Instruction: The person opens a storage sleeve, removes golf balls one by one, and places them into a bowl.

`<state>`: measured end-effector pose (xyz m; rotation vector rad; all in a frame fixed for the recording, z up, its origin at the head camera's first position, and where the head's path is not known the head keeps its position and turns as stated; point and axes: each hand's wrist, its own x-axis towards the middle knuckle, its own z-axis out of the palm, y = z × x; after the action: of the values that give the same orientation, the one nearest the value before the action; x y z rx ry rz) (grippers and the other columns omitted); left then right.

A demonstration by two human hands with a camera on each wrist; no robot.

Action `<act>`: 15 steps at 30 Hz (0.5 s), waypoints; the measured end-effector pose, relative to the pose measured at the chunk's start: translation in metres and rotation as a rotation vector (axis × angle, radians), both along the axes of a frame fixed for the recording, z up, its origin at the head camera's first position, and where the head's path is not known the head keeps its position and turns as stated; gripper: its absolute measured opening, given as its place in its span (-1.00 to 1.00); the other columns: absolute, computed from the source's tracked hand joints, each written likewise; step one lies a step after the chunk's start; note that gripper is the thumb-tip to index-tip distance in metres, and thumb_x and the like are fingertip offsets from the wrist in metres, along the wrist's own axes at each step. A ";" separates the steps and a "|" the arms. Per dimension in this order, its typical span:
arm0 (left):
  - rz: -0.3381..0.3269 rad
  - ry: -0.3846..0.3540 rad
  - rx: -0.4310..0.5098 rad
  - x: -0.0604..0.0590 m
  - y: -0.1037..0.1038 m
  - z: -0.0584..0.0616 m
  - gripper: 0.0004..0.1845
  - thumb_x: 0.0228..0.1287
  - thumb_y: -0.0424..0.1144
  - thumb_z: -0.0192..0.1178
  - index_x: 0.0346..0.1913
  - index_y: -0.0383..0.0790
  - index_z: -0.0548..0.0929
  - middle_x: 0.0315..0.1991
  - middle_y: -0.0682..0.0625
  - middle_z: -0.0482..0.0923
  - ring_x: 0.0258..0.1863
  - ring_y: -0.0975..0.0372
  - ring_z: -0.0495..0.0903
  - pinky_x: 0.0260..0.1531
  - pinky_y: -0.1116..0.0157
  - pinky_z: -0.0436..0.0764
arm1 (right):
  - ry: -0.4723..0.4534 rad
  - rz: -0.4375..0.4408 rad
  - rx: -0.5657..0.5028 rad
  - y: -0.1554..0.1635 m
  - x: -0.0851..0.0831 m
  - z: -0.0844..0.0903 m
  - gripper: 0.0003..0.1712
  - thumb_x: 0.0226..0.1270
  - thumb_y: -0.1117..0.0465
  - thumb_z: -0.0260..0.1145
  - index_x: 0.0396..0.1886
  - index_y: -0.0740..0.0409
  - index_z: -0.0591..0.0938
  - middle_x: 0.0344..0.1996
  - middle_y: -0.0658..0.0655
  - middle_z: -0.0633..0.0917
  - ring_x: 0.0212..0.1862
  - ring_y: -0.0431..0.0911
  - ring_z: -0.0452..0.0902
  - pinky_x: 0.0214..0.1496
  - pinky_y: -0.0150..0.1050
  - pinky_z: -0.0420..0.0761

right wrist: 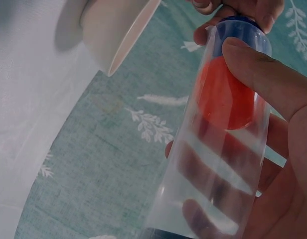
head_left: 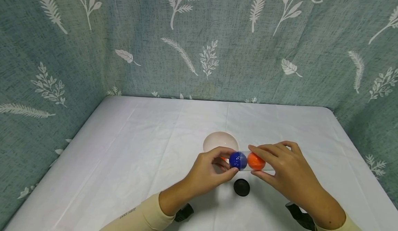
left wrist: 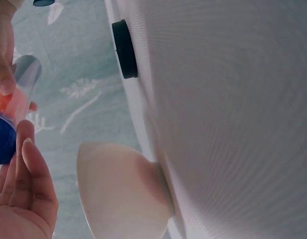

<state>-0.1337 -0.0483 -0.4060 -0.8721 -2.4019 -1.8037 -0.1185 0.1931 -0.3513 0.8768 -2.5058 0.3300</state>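
Note:
My right hand (head_left: 284, 167) holds a clear tube (right wrist: 168, 199) on its side, fingers behind it and thumb in front. Inside the tube, near its mouth, is an orange ball (head_left: 256, 161). A shiny blue ball (head_left: 237, 160) sits at the mouth, partly inside the tube wall and touching or nearly touching the orange one. With thumb and fingertips my left hand (head_left: 206, 172) pinches the blue ball. Both hands are raised above the table, as the left wrist view shows. A round black lid (head_left: 242, 187) lies on the table below them.
A pale bowl (head_left: 219, 140) stands just beyond my left hand, partly hidden by it. A bit of orange shows between the left fingers, near the bowl. White cloth (head_left: 130, 155) covers the table, and a green leaf-patterned curtain (head_left: 140, 72) surrounds its back and sides.

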 end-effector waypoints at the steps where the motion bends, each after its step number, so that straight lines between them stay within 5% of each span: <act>1: -0.001 0.000 0.002 0.000 0.000 0.000 -0.59 0.24 -0.22 0.41 0.13 -0.14 0.61 -0.14 -0.05 0.73 -0.34 0.40 0.68 -0.24 0.37 0.72 | 0.001 0.002 -0.002 0.000 0.000 0.000 -0.16 0.29 -0.48 -0.16 0.16 -0.07 0.69 -0.13 0.06 0.77 -0.17 0.03 0.67 0.08 0.13 0.45; 2: 0.000 -0.004 0.002 0.000 0.000 0.000 -0.59 0.24 -0.22 0.41 0.13 -0.14 0.61 -0.14 -0.05 0.73 -0.34 0.40 0.68 -0.23 0.37 0.72 | 0.001 0.002 -0.002 0.000 0.000 0.000 -0.15 0.29 -0.47 -0.19 0.16 -0.06 0.69 -0.13 0.07 0.77 -0.17 0.03 0.67 0.08 0.13 0.45; 4: -0.001 -0.013 0.004 0.000 0.000 0.000 -0.59 0.24 -0.22 0.41 0.13 -0.14 0.60 -0.14 -0.05 0.72 -0.34 0.40 0.67 -0.23 0.37 0.72 | -0.001 -0.003 0.002 0.000 0.000 0.000 -0.26 0.26 -0.45 0.12 0.17 -0.06 0.68 -0.13 0.07 0.77 -0.17 0.03 0.67 0.09 0.13 0.45; 8: 0.004 -0.037 0.007 0.001 0.000 0.002 -0.57 0.23 -0.23 0.41 0.14 -0.13 0.57 -0.15 -0.05 0.72 -0.34 0.39 0.66 -0.22 0.37 0.72 | -0.007 -0.013 0.013 0.000 0.000 0.001 -0.22 -0.14 -0.12 0.65 0.18 -0.06 0.68 -0.12 0.07 0.77 -0.16 0.04 0.67 0.09 0.13 0.45; 15: 0.011 -0.040 0.012 0.001 -0.001 0.002 -0.57 0.24 -0.22 0.41 0.14 -0.13 0.56 -0.16 -0.05 0.72 -0.34 0.38 0.65 -0.20 0.36 0.72 | -0.014 -0.017 0.007 0.000 -0.001 0.001 -0.17 -0.25 -0.03 0.70 0.17 -0.04 0.68 -0.13 0.07 0.78 -0.16 0.04 0.67 0.09 0.13 0.45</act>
<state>-0.1323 -0.0488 -0.4044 -0.8281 -2.4116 -1.8475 -0.1190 0.1935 -0.3508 0.8580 -2.5268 0.3231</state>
